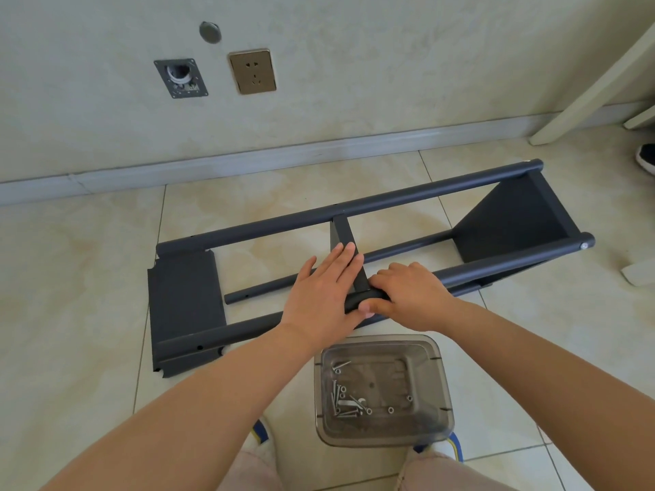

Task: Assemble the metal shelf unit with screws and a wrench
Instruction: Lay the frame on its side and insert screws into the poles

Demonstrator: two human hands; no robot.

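Hands (320,292) (413,295) meet on near tube (496,269), tray (439,380) just behind.

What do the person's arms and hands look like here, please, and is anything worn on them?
Both forearms are bare right to the bottom edge of the picture, with no sleeve showing. The left hand and the right hand wear no gloves, and I can see no ring, watch or bracelet. The fingernails look short and unpainted.

Shelf frame (354,239) lying on the floor (88,260) before the wall socket (252,71); screws (345,398) in a tub (436,384) just before the frame, between two shoes.
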